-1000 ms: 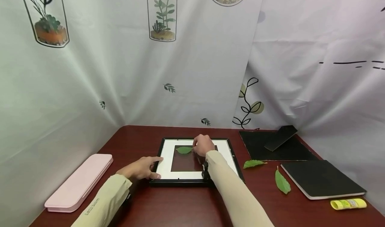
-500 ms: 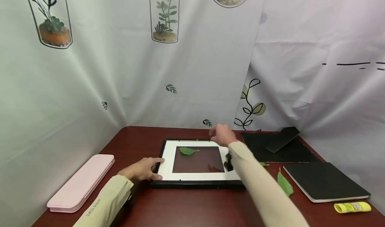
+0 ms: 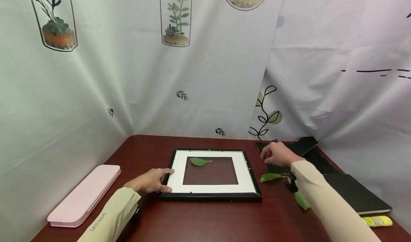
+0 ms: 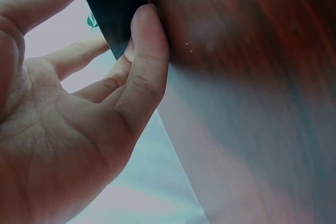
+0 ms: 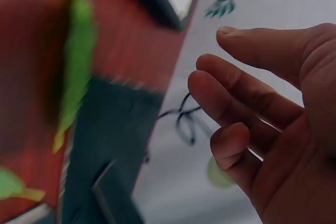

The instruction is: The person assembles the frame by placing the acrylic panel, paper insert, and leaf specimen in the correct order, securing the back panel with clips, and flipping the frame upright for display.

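A black picture frame (image 3: 210,197) with a white mat (image 3: 176,171) lies in the middle of the table. One green leaf (image 3: 198,161) rests in the upper left of the mat's window. My left hand (image 3: 149,180) grips the frame's left side; the left wrist view shows thumb and fingers (image 4: 149,45) on the black edge. My right hand (image 3: 278,154) is raised over the black backing board (image 3: 321,161), fingers loosely bent and holding nothing. A second leaf (image 3: 270,177) lies just below it, with a third leaf (image 3: 301,200) partly behind the sleeve.
A pink case (image 3: 86,194) lies along the table's left side. On the right are a black notebook (image 3: 354,191) and a yellow glue stick (image 3: 378,221), partly covered by the right forearm. A printed curtain (image 3: 205,74) hangs behind the table (image 3: 205,220).
My right hand has let go of the leaf inside the mat's window and moved right, past the frame, to above the loose leaves. The left hand has stayed on the frame.
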`<state>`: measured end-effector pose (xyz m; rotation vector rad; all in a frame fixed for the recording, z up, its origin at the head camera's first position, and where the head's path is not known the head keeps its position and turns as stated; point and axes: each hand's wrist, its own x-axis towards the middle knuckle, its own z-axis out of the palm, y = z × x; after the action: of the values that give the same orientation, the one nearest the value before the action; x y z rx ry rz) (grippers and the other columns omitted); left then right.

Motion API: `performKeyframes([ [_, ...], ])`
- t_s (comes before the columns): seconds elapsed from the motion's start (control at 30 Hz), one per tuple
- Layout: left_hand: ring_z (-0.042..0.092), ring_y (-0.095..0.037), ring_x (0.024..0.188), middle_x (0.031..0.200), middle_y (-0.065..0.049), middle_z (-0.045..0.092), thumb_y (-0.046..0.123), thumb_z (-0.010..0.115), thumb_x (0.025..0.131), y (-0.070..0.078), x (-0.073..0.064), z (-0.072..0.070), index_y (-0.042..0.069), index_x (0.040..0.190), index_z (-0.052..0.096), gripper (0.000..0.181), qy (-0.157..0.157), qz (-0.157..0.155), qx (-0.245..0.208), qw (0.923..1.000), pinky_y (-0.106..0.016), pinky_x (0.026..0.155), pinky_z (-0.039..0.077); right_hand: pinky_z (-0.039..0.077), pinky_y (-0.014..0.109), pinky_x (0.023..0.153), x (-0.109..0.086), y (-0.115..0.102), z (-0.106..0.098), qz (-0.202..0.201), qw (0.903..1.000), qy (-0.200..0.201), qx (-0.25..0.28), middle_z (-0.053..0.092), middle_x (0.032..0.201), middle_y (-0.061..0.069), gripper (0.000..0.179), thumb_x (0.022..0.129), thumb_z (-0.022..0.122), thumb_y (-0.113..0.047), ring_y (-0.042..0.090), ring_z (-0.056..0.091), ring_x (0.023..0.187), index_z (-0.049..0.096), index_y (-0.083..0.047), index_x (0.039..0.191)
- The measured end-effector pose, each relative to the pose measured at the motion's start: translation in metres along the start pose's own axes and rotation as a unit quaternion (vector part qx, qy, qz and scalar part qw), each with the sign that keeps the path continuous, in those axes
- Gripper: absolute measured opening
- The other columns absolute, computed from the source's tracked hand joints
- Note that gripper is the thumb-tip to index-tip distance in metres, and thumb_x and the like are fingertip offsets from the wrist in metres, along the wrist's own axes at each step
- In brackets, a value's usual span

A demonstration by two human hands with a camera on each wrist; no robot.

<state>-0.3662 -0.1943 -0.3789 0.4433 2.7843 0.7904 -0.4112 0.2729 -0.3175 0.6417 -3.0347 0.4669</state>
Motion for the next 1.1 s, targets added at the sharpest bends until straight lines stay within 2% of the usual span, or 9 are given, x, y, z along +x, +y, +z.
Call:
performKeyframes([
  [0.17,0.059,-0.015,0.066,0.099,-0.011,0.061,0.013,0.084,0.08,-0.001,0.0,-0.002,0.005,0.145,0.051,0.073,0.001,-0.002,0.0,1.0,-0.03,0.065,0.047,0.052,0.034,0.065,-0.02,0.029,0.011,0.034,0.9993,-0.018,-0.004,0.071,0.083,0.003,0.022,0.083,0.067,0.004,0.014,0.061,0.074,0.077,-0.006,0.1],
  [0.4,0.059,-0.015,0.067,0.097,-0.011,0.057,0.013,0.085,0.079,-0.002,0.0,-0.003,0.009,0.146,0.052,0.074,0.009,-0.013,-0.002,0.9999,-0.029,0.062,0.047,0.055,0.037,0.069,-0.037,0.057,0.032,0.073,0.9972,0.001,0.016,0.069,0.088,0.004,0.027,0.081,0.063,0.012,0.018,0.061,0.08,0.075,-0.008,0.095],
  [0.57,0.059,-0.016,0.068,0.098,-0.011,0.057,0.014,0.085,0.08,-0.002,-0.001,-0.003,0.009,0.146,0.052,0.074,0.008,-0.011,-0.002,0.9999,-0.03,0.062,0.048,0.054,0.034,0.063,-0.04,0.066,0.042,0.097,0.9942,0.004,0.047,0.068,0.085,0.008,0.026,0.08,0.063,0.013,0.019,0.059,0.076,0.074,-0.006,0.094],
  [0.7,0.059,-0.016,0.069,0.108,-0.016,0.061,0.013,0.085,0.079,-0.001,-0.002,-0.004,0.007,0.145,0.052,0.074,0.006,-0.005,-0.003,1.0,-0.031,0.064,0.048,0.055,0.036,0.065,-0.039,0.069,0.045,0.107,0.9934,0.005,0.041,0.072,0.092,0.011,0.02,0.082,0.068,0.009,0.02,0.062,0.078,0.075,-0.003,0.096],
  [0.83,0.06,-0.017,0.074,0.119,-0.021,0.063,0.013,0.085,0.079,-0.001,-0.001,-0.003,0.006,0.145,0.051,0.074,0.002,-0.001,0.002,1.0,-0.031,0.067,0.049,0.05,0.034,0.06,-0.04,0.071,0.048,0.118,0.9923,0.011,0.036,0.068,0.082,0.007,0.013,0.084,0.068,0.006,0.02,0.058,0.072,0.072,-0.006,0.083],
  [0.93,0.06,-0.017,0.074,0.118,-0.021,0.063,0.014,0.085,0.079,-0.002,-0.001,-0.002,0.007,0.145,0.052,0.074,0.002,-0.002,0.003,1.0,-0.031,0.066,0.048,0.044,0.031,0.058,-0.042,0.073,0.052,0.122,0.9917,0.014,0.038,0.06,0.072,0.004,0.021,0.083,0.065,0.007,0.019,0.052,0.067,0.067,-0.01,0.071],
  [1.1,0.059,-0.016,0.068,0.106,-0.014,0.06,0.014,0.085,0.079,-0.002,-0.001,0.0,0.009,0.145,0.052,0.074,0.004,-0.006,-0.001,1.0,-0.03,0.063,0.047,0.041,0.031,0.058,-0.043,0.076,0.052,0.107,0.9932,0.002,0.045,0.055,0.069,0.002,0.021,0.083,0.06,0.008,0.018,0.049,0.065,0.063,-0.01,0.072],
])
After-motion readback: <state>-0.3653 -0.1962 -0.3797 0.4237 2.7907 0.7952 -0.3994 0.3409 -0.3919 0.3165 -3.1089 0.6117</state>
